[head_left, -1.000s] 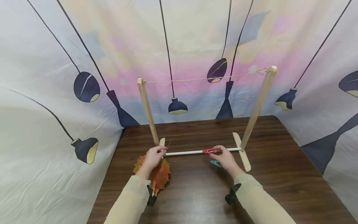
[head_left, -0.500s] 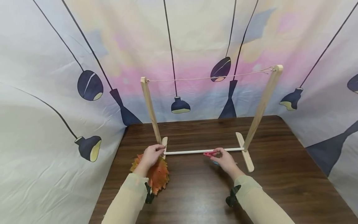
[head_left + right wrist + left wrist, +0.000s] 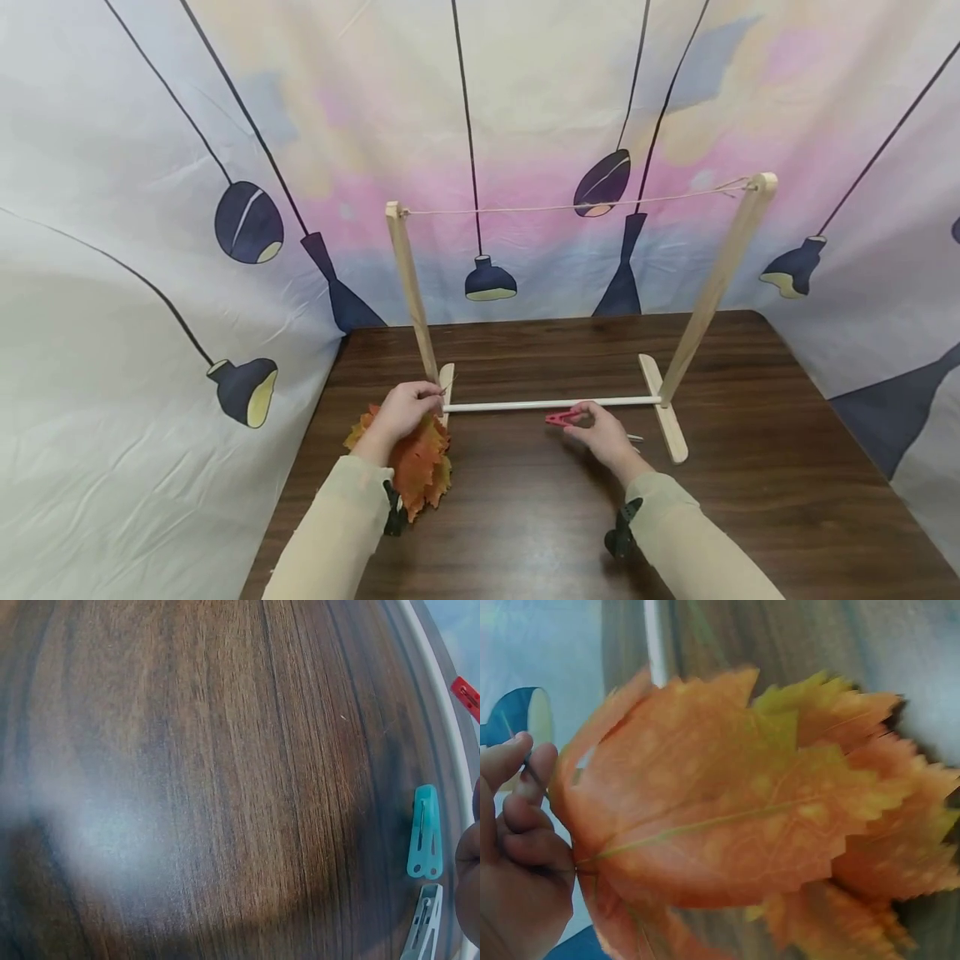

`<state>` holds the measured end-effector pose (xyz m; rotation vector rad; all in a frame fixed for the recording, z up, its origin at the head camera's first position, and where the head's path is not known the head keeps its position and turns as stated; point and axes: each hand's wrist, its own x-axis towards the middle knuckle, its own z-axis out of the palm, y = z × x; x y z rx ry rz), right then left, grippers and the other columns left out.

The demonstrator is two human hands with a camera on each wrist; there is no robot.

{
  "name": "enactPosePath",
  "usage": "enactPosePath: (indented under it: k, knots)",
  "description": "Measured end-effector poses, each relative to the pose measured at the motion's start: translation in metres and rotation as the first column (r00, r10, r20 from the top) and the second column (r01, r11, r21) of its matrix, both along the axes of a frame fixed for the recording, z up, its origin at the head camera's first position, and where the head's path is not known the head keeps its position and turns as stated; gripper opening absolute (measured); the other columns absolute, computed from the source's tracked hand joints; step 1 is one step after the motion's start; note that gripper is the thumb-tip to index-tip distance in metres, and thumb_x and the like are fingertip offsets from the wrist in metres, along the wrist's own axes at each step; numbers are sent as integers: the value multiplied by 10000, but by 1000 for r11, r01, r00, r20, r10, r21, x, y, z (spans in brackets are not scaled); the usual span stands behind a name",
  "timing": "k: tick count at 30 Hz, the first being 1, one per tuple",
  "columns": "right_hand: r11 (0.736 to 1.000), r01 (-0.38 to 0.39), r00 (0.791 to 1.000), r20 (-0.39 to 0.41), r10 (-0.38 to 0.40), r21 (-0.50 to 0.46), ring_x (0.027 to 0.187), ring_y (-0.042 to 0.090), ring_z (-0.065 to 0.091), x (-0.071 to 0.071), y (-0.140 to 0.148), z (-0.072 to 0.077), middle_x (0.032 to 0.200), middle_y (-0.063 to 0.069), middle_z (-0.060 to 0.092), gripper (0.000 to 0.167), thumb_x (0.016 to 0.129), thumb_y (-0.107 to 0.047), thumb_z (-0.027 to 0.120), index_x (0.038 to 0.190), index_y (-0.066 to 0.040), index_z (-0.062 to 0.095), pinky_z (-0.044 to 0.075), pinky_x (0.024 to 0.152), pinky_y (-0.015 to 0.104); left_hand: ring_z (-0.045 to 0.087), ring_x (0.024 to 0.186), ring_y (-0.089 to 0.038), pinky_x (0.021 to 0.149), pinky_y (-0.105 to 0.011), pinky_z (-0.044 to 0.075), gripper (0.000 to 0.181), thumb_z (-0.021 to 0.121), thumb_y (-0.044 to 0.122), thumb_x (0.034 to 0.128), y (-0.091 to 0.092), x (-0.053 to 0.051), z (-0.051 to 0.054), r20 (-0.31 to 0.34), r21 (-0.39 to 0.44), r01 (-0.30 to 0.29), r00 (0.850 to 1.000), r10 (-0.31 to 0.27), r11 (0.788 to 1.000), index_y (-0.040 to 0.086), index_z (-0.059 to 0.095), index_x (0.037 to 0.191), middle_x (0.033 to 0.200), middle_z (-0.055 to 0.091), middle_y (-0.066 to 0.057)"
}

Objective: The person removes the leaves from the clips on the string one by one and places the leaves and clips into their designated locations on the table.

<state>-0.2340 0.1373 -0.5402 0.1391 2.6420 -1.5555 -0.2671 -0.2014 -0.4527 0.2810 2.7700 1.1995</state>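
Observation:
My left hand (image 3: 402, 413) pinches a thin stem of the orange and yellow maple leaves (image 3: 422, 468) between thumb and finger. In the left wrist view the leaves (image 3: 727, 795) hang off to the right of the fingers and overlap, so their number is unclear. Over the table, my right hand (image 3: 604, 437) grips a red clothespin (image 3: 561, 418), whose far end points left. Below that hand lie a teal clothespin (image 3: 425, 832) and a pale grey clothespin (image 3: 424, 922), seen in the right wrist view; the head view shows only the grey one's tip.
Ahead stands a wooden frame with a left post (image 3: 412, 292), a right post (image 3: 718, 292) and flat feet. A string (image 3: 525, 210) spans the post tops; a white rod (image 3: 517, 406) joins the bases. A printed curtain (image 3: 555, 100) surrounds the brown table (image 3: 510, 533).
My right hand has lowered slightly with the red clothespin, now just below the white rod and covering the teal one in the head view. My left hand has shifted slightly left with the leaves.

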Motion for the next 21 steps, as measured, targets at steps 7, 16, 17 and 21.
enactPosePath:
  k: [7,16,17,21]
  knots:
    - [1000,-1,1000,-9,1,16,696,181,465,-2,-1,-4,975,61,640,327,800,-179,752,1064,-81,587,378,588,291,640,824,-201,751,-355,493,198,575,96,922,-7,-1,4,20,-22,79,997,-78,997,20,691,1063,905,692,-107]
    - [998,-5,1000,6,5,64,688,170,476,-2,-4,-7,982,23,656,325,809,-207,746,1079,-110,593,384,592,292,605,915,-193,795,-378,484,181,589,66,903,-9,5,-22,57,-81,79,996,-75,994,21,707,1033,1007,679,-82]
    - [998,-5,1000,6,5,70,697,166,478,-2,-4,-8,982,21,658,324,809,-207,745,1078,-110,593,384,598,290,602,918,-195,797,-385,481,178,589,60,899,-9,6,-24,59,-92,83,995,-77,992,23,708,1026,1007,678,-77]
    - [998,1,1000,6,-2,65,709,171,485,-1,-4,-10,976,27,658,320,810,-194,742,1076,-100,590,388,599,293,589,936,-195,832,-408,470,171,589,55,900,-9,8,-33,95,-112,92,992,-82,989,38,711,1019,1022,672,-57]
